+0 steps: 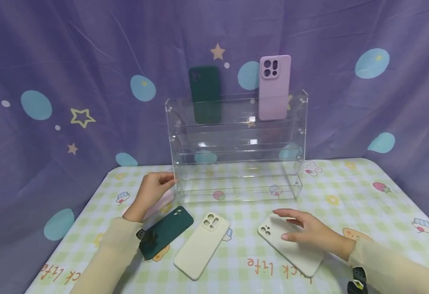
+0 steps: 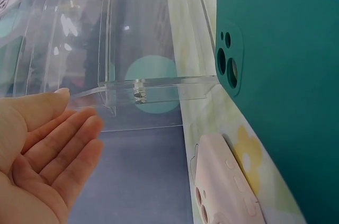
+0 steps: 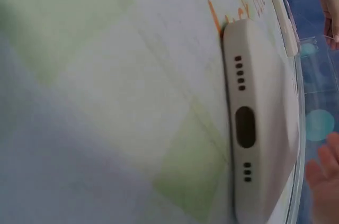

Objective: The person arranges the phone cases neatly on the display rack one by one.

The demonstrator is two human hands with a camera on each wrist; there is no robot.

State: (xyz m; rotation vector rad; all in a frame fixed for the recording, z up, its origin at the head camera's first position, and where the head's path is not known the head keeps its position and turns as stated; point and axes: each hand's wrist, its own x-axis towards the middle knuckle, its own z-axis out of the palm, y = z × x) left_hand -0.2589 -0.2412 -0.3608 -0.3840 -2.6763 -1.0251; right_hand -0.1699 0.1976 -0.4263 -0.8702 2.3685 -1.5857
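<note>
My left hand (image 1: pixel 152 190) is at the left side panel of a clear acrylic display stand (image 1: pixel 238 194), thumb and fingertips pinching its edge in the left wrist view. Over a white phone case (image 1: pixel 291 249) on the right, my right hand (image 1: pixel 308 232) hovers with thumb and fingers apart. A dark green phone case (image 1: pixel 168 232) and a cream phone case (image 1: pixel 201 247) lie between the hands. Partly hidden by the left forearm is a pale pink phone case (image 2: pixel 225 181). On the top tier stand another green phone case (image 1: pixel 206 96) and a lilac phone case (image 1: pixel 275 90).
A green-and-white checked cloth (image 1: pixel 343 188) with printed pictures covers the table. Behind it hangs a purple curtain (image 1: pixel 100 81) with stars and blue spots. The stand's lower tiers are see-through, with the cloth showing behind them.
</note>
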